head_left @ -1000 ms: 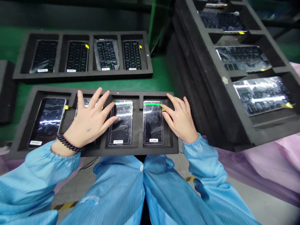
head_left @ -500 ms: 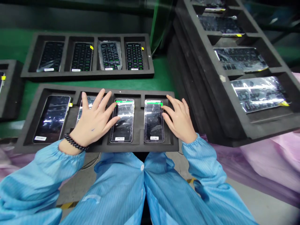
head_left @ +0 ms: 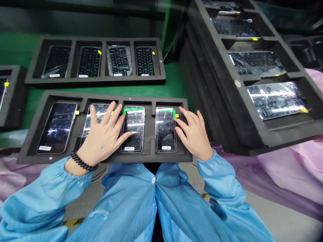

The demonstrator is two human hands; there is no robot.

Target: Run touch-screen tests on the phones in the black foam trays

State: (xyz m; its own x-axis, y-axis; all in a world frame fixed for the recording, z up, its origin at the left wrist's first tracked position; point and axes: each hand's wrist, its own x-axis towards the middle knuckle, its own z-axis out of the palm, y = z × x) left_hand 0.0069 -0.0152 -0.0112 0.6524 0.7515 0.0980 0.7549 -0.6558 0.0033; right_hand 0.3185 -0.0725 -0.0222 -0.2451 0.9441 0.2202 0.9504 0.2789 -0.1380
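In front of me a dark foam tray (head_left: pixel 148 101) holds several phones in separate compartments. My left hand (head_left: pixel 104 134), fingers spread, lies over the second phone (head_left: pixel 87 124) and hides much of it. Its index finger reaches the left edge of the third phone (head_left: pixel 132 131), whose dark screen has a green line along the top and upper left. My right hand (head_left: pixel 193 132) is open, with its index fingertip at the right edge of the fourth phone (head_left: pixel 166 131). Green marks that screen's top and upper right edge. The leftmost phone (head_left: pixel 58 127) has a dark screen and no hand on it.
Behind stands another foam tray (head_left: pixel 101 81) with phones showing grids on their screens. At the right is a tall stack of foam trays (head_left: pixel 227 111) with film-covered phones. Part of another tray (head_left: pixel 16 97) shows at far left. Pink clothing (head_left: pixel 280 171) is beyond the stack.
Both hands have slid slightly down along the edges of the third and fourth phones. The green lines there now reach further down the sides. A yellow tab beside the fourth phone has come into sight.
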